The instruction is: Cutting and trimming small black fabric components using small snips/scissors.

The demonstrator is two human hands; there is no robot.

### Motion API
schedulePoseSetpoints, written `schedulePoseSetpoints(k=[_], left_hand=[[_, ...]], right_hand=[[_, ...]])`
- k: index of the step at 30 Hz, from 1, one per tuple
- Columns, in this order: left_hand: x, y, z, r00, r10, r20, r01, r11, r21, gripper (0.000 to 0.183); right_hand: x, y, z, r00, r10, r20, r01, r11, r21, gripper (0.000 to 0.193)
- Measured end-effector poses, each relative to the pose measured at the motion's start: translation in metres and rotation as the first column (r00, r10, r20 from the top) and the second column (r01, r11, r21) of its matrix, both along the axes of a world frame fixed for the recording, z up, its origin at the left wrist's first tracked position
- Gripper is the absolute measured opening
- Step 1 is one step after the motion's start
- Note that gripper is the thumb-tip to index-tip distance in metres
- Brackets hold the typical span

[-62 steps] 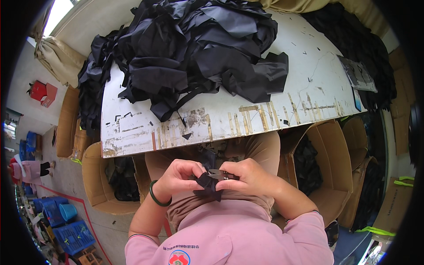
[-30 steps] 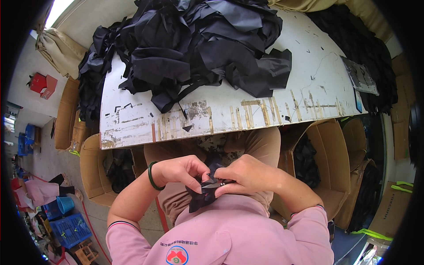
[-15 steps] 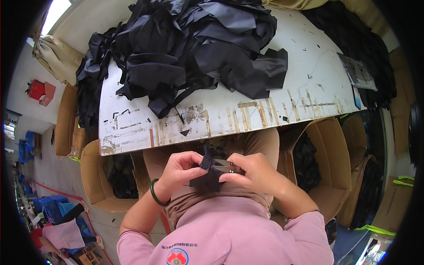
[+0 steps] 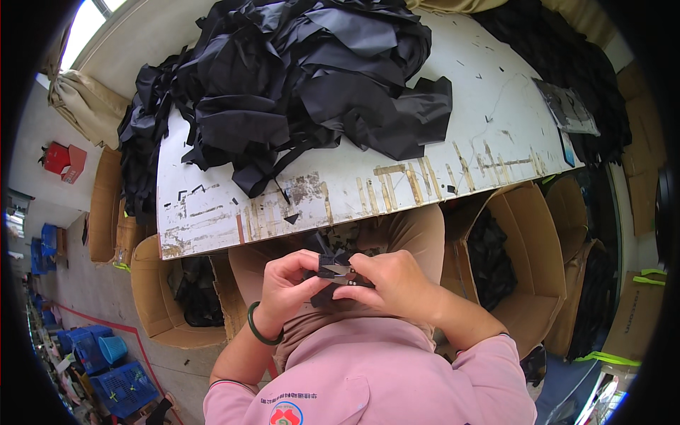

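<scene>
Black cloth (image 4: 326, 262), pinched in the left fingers (image 4: 301, 261), should be held tight, and the snips (image 4: 340, 269), gripped in the right fingers (image 4: 363, 265), steady.

Wht tbl (image 4: 471, 92): lg blk fabric pile (image 4: 312, 81), blk scraps (image 4: 291, 219).

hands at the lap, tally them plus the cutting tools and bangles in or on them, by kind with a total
Hands: 2, left hand and right hand
Cutting tools: 1, metal snips in the right grip
Bangles: 1, green bangle
Total: 4
</scene>
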State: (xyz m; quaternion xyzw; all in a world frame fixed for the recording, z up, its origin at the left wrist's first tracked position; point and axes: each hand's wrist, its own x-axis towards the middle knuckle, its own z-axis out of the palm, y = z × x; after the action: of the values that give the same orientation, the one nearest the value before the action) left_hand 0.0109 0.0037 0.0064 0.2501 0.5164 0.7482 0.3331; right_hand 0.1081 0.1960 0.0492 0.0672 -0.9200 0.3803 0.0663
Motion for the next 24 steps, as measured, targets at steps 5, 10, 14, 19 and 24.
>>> schedulePoseSetpoints(k=[5,10,14,19,24], left_hand=[[0.0004,-0.0009,-0.0025,1.0,-0.002,0.022,0.002,1.0,0.013,0.013],[0.0025,-0.0024,-0.005,0.997,-0.037,0.069,0.036,0.999,0.019,0.013],[0.0046,0.0004,0.0004,0.998,-0.027,0.065,0.025,0.999,0.036,0.013],[0.0057,-0.0004,0.0004,1.0,-0.003,0.004,0.003,1.0,-0.014,0.013],[0.0059,-0.0006,0.0012,1.0,-0.005,0.022,0.006,1.0,-0.025,0.013]], right_hand=[[0.0004,0.0042,-0.0013,0.988,0.028,0.155,-0.001,0.986,-0.168,0.04],[0.0,0.0027,0.0006,0.993,0.042,0.108,-0.032,0.995,-0.094,0.04],[0.0,0.0019,0.0024,0.997,0.05,0.061,-0.049,0.999,-0.014,0.036],[0.0008,0.0016,0.0021,0.998,0.049,0.026,-0.049,0.999,0.01,0.033],[0.0011,0.001,0.0012,0.999,0.041,0.016,-0.041,0.999,0.014,0.032]])
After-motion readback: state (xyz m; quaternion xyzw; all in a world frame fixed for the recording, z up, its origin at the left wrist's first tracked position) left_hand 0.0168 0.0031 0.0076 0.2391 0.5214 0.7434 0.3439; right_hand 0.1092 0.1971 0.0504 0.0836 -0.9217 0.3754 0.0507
